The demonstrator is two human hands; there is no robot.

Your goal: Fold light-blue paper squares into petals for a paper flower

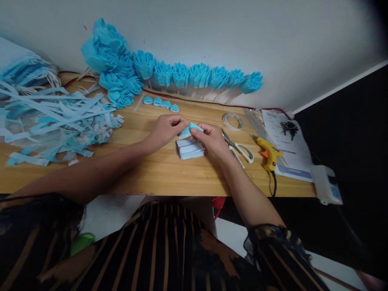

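Between both hands is a small blue fabric piece [190, 130], partly folded to a slanted shape. My left hand [166, 128] pinches its left side, and my right hand [210, 137] grips its right side with thumb and fingers. Just below the hands lies a stack of pale blue rectangular pieces [190, 149] on the wooden table [145, 173]. Several small folded blue pieces [157, 102] sit in a row behind my left hand. White-handled scissors [239, 150] rest right beside my right hand.
Blue fabric flowers [198, 75] on sticks line the wall. Tangled pale strips [60, 117] cover the left side. A tape roll [233, 121], a yellow glue gun [268, 152] with its cord, a printed sheet [287, 141] and keys [289, 128] are on the right.
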